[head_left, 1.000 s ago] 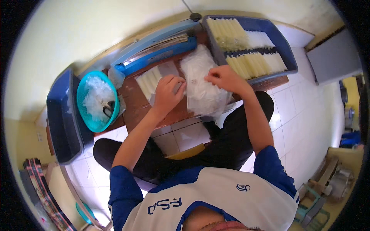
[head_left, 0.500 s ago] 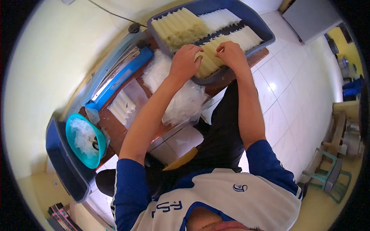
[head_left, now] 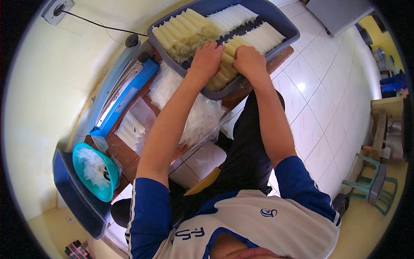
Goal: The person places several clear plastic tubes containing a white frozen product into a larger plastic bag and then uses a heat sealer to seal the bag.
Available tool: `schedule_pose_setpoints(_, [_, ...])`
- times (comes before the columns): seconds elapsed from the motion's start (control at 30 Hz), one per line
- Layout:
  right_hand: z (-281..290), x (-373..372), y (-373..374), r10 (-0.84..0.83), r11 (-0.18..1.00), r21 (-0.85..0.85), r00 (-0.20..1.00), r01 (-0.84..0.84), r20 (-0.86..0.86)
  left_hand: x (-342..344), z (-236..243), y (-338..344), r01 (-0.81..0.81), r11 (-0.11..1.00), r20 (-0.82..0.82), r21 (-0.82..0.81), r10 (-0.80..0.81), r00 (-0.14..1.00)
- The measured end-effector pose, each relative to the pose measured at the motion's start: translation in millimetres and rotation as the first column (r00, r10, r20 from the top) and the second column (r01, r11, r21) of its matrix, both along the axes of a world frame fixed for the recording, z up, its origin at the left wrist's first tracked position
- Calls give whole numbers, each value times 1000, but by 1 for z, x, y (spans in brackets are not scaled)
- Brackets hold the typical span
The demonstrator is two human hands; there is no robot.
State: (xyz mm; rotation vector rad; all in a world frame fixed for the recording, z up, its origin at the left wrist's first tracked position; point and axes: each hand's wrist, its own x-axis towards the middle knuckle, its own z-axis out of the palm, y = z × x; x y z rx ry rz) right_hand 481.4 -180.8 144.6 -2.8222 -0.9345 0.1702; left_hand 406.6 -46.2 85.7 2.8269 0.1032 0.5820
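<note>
A dark grey-blue plastic tub holds rows of slim tube-shaped plastic packets. Pale yellow packets fill the back left, and white packets lie beside them; a second row, yellow to cream, runs along the near side. Both my hands reach into this near row. My left hand has its fingers curled down on yellow packets, fingertips partly hidden. About a hand's width to the right, my right hand is closed over yellow packets in the same row, thumb toward the left hand.
Clear plastic bags are heaped on the brown wooden table. Further left lie a bag of white tubes, a long blue bar-shaped device and a teal basket with plastic scraps and scissors. A dark bin stands beside it.
My hands have lowered onto the yellow packets, and their fingers have curled in. The view has shifted, so the tub appears further left.
</note>
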Motion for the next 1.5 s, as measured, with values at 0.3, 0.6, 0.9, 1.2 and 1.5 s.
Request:
schedule_pose_setpoints(0.3, [-13,0,0,83,990,110,996,-87,34,-15,22,2,-45,999,65,29,43,997])
schedule_pose_setpoints(0.6, [6,-32,13,572,704,553,818,-446,-68,-110,65,23,-33,938,233,-344,119,965])
schedule_pose_setpoints(0.9, [-2,-118,34,827,502,828,418,-251,-375,-265,49,2,-304,691,-30,-656,378,925])
schedule_pose_setpoints(1.2, [-55,-220,42,773,634,769,34,-82,-634,-346,-6,-31,-196,215,-61,-957,512,857])
schedule_pose_setpoints(1.5, [-53,-216,36,679,733,650,148,-203,-719,-362,-4,-26,-495,816,254,-298,568,783])
